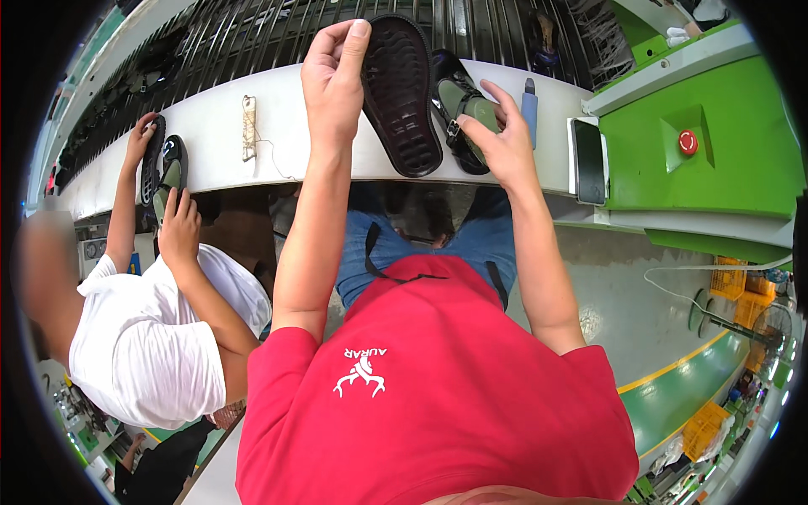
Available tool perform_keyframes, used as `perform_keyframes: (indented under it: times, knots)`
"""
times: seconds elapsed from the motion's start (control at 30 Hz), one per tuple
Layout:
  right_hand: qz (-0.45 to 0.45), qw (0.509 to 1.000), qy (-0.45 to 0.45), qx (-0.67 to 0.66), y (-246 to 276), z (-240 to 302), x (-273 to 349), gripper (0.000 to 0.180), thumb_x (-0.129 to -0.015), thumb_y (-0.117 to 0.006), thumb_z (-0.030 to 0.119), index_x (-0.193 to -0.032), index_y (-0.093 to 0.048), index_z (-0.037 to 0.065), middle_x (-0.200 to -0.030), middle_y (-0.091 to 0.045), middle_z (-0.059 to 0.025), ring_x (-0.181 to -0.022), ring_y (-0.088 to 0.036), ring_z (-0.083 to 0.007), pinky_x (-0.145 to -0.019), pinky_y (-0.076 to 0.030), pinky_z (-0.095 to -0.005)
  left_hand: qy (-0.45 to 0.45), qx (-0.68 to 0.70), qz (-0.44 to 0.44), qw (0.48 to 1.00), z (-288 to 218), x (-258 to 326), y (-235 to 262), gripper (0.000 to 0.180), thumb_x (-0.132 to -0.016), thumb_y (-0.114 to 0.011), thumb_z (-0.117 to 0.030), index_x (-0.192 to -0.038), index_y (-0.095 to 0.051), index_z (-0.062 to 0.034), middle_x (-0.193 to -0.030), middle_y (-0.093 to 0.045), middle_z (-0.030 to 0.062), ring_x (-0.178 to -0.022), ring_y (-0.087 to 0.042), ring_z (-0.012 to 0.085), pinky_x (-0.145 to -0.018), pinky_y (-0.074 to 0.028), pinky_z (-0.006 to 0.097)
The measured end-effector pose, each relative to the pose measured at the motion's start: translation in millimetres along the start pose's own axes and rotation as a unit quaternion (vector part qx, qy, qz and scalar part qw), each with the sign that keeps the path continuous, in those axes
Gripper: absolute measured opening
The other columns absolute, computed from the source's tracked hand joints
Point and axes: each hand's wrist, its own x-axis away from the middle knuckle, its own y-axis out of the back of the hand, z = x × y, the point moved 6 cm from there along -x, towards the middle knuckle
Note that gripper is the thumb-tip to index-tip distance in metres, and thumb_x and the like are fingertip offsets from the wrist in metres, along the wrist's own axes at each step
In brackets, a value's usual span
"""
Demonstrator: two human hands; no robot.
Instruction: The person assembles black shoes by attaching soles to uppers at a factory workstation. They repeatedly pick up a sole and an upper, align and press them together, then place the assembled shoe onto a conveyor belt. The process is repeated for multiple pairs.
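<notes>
Gripping black sole (402,93), green shoe (465,109)

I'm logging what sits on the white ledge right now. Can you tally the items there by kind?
Black shoe soles: 2
Green-and-black shoe uppers: 2
Dark phone: 1
Small blue-grey stick-shaped item: 1
Small beige tool with cord: 1
Total: 7

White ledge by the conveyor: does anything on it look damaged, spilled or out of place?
Nothing stands out. The left hand holds a black sole tread-up on the white ledge; the right hand holds a green shoe upper. A phone lies flat nearby.
</notes>
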Motion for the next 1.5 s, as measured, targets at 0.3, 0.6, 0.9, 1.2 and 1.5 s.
perform_keyframes:
  times: [0.3, 0.6, 0.9, 1.2, 1.5]
  knots:
    - [-0.138, 0.976, 0.164, -0.027, 0.4, 0.1, 88.7, 0.095, -0.1, -0.074, 0.012, -0.174, -0.019, -0.007, -0.162, -0.049, -0.0247, -0.146, -0.053, -0.0293, -0.124, -0.042, -0.0419, 0.088, 0.095, 0.066, 0.989, -8.4, 1.5, -7.7, 0.074, -0.122, -0.032, -0.055, -0.136, -0.064, 0.0095, -0.117, -0.08, 0.0167, -0.099, -0.077, 0.016, -0.083, -0.062, 0.027]
    - [-0.067, 0.972, 0.206, -0.094, -20.2, 31.4, 114.2, 0.1, -0.092, -0.076, 0.009, -0.172, -0.021, -0.012, -0.162, -0.051, -0.0285, -0.147, -0.058, -0.0327, -0.122, -0.045, -0.0407, 0.056, 0.068, 0.118, 0.989, -29.1, 20.8, -15.3, 0.076, -0.121, -0.036, -0.056, -0.143, -0.064, 0.0108, -0.124, -0.079, 0.0189, -0.109, -0.077, 0.0187, -0.097, -0.061, 0.03]
    - [0.003, 0.974, 0.196, -0.116, -56.9, 42.7, 127.5, 0.103, -0.085, -0.081, 0.012, -0.17, -0.028, -0.014, -0.157, -0.056, -0.0298, -0.14, -0.065, -0.0347, -0.117, -0.052, -0.042, -0.051, 0.001, 0.163, 0.985, -63.4, 45.3, -27.6, 0.065, -0.089, -0.094, -0.007, -0.146, -0.065, 0.0068, -0.131, -0.077, 0.0186, -0.117, -0.076, 0.022, -0.106, -0.06, 0.035]
    - [-0.002, 0.969, 0.241, -0.059, -58.5, 41.3, 126.7, 0.103, -0.084, -0.081, 0.011, -0.169, -0.029, -0.014, -0.154, -0.057, -0.0292, -0.138, -0.064, -0.0365, -0.116, -0.051, -0.0431, -0.061, -0.015, 0.149, 0.987, -65.8, 47.9, -24.2, 0.064, -0.088, -0.095, -0.005, -0.144, -0.067, 0.0068, -0.125, -0.079, 0.0182, -0.111, -0.078, 0.0211, -0.1, -0.063, 0.033]
    - [0.001, 0.969, 0.237, -0.063, -59.7, 41.4, 124.0, 0.102, -0.084, -0.081, 0.012, -0.169, -0.03, -0.014, -0.154, -0.057, -0.0301, -0.138, -0.065, -0.0375, -0.116, -0.052, -0.0433, -0.062, -0.016, 0.145, 0.987, -66.5, 47.9, -23.0, 0.062, -0.089, -0.094, -0.003, -0.144, -0.067, 0.0071, -0.124, -0.079, 0.018, -0.109, -0.079, 0.0208, -0.099, -0.063, 0.033]
